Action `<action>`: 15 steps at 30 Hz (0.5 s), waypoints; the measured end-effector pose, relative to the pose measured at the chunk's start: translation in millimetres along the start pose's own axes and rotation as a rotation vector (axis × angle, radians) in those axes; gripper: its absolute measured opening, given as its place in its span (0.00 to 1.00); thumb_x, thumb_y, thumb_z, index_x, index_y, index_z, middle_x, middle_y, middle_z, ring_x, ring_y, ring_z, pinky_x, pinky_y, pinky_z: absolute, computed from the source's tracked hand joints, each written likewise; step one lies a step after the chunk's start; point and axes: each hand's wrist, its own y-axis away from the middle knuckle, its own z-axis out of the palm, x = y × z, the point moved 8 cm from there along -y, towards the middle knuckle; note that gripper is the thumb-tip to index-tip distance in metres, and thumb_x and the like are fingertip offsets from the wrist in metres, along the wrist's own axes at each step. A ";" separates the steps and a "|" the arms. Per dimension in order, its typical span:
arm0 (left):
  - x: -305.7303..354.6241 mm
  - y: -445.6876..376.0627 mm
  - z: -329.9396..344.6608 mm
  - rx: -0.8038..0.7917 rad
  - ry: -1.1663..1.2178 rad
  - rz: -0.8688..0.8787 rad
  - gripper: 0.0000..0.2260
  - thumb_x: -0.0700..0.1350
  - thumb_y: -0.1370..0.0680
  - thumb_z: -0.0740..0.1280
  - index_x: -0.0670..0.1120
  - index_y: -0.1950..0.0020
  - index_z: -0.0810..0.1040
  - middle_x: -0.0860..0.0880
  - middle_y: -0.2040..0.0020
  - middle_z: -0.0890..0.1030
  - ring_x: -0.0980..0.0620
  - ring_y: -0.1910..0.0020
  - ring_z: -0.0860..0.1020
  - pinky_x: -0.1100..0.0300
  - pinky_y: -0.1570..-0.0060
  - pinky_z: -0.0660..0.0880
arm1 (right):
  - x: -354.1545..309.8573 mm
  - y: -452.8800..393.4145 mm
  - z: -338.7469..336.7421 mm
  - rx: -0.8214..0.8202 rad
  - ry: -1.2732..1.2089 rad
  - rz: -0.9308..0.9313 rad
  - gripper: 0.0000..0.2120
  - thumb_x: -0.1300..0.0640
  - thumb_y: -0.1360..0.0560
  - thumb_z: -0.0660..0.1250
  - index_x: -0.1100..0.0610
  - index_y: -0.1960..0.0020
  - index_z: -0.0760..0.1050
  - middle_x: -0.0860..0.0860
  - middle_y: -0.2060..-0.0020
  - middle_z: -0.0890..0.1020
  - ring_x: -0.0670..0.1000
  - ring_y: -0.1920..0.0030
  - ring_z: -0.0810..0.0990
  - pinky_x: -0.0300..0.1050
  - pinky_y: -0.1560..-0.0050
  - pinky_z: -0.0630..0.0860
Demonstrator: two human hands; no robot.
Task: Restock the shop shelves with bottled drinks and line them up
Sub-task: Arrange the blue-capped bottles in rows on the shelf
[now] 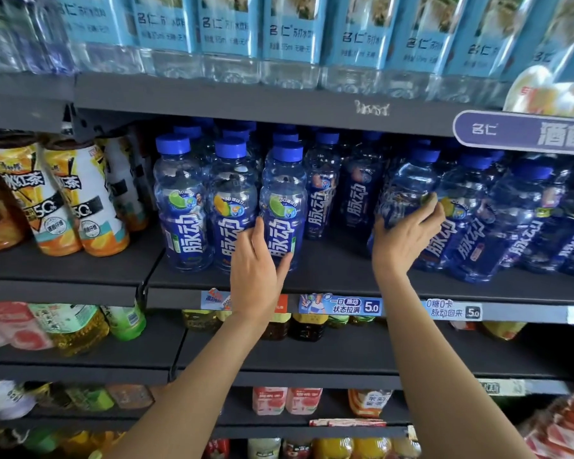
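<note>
The left hand [257,270] holds a front-row blue bottle [283,207] low down; the right hand [403,236] grips another blue bottle [408,190], tilted left (its label partly hidden by fingers). Both sit on the dark shelf [328,276], whose back rows are dim.

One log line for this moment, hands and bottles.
left hand: holds front bottle | right hand: grips tilted bottle | shelf: gap between
</note>
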 end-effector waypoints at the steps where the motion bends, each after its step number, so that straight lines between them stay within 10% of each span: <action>1: -0.3 0.1 -0.1 -0.006 0.005 -0.002 0.31 0.48 0.30 0.73 0.33 0.34 0.67 0.37 0.48 0.75 0.41 0.52 0.78 0.53 0.54 0.78 | -1.4 -1.8 1.3 -0.004 -0.014 0.011 0.39 0.59 0.28 0.70 0.63 0.26 0.51 0.60 0.30 0.59 0.59 0.32 0.62 0.50 0.36 0.63; 15: 1.6 3.2 -1.3 -0.050 0.075 -0.055 0.32 0.46 0.29 0.73 0.34 0.31 0.63 0.37 0.44 0.72 0.41 0.47 0.76 0.53 0.56 0.79 | -63.9 76.2 24.9 -0.328 -0.257 -0.262 0.44 0.49 0.32 0.72 0.57 0.25 0.51 0.58 0.31 0.63 0.59 0.35 0.63 0.53 0.36 0.62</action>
